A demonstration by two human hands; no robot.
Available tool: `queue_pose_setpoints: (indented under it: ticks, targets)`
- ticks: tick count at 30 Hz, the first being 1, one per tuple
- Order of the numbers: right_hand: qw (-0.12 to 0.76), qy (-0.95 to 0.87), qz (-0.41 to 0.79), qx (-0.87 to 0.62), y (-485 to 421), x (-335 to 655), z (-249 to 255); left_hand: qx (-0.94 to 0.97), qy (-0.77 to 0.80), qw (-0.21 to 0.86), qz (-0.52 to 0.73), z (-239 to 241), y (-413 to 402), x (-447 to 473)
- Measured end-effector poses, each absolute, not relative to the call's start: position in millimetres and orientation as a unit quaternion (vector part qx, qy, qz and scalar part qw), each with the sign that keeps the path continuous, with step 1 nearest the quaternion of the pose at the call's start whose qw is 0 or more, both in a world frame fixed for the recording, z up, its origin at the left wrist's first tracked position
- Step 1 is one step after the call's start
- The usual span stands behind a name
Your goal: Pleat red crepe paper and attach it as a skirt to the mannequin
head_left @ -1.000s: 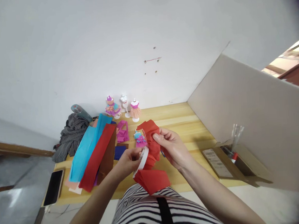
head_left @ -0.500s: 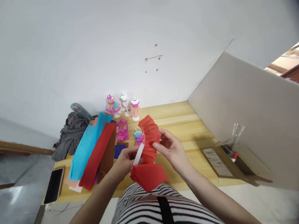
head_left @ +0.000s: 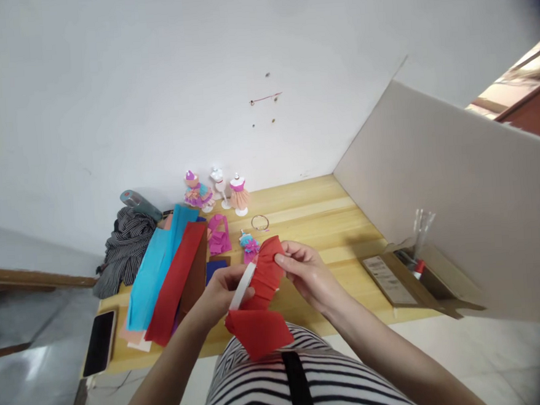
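Over the near edge of the wooden table (head_left: 327,223), both hands hold a pleated piece of red crepe paper (head_left: 263,283). My left hand (head_left: 221,294) pinches its left side together with a white strip of tape (head_left: 241,286). My right hand (head_left: 305,273) grips the paper's upper right edge between thumb and fingers. The lower flap of the red paper hangs down over my striped shirt.
Long blue and red paper sheets (head_left: 164,274) lie at the left, with a black phone (head_left: 98,343) by the corner. Small dress mannequins (head_left: 238,193) stand at the back by the wall. A pink paper piece (head_left: 219,235), a ring (head_left: 260,222) and a cardboard box (head_left: 418,278) also rest here.
The red paper has been gathered lower and closer to my body, uncovering a ring on the table. The view has shifted slightly; both hands keep their hold.
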State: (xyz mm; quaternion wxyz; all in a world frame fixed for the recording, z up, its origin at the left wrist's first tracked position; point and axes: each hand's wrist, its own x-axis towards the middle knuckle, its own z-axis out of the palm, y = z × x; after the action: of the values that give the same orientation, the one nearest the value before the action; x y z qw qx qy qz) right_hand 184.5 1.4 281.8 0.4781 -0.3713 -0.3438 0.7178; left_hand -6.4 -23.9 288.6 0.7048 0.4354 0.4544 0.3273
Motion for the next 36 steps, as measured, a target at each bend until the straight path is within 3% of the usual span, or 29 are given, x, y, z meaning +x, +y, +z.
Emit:
queue_pose_setpoints:
  ticks: [16, 32, 36]
  targets:
    - [0.453, -0.446, 0.704, -0.318, -5.9, 183.1, 281.5, 0.446, 0.446, 0.700, 0.337, 287.3, -22.9, -5.3]
    - [0.517, -0.442, 0.625, -0.382, -11.4, 184.0, 266.5, 0.452, 0.442, 0.689, 0.355, 281.1, -23.4, -4.8]
    - [0.512, -0.408, 0.667, -0.355, -10.4, 181.9, 273.3, 0.450, 0.440, 0.697, 0.344, 286.3, -24.5, -1.5]
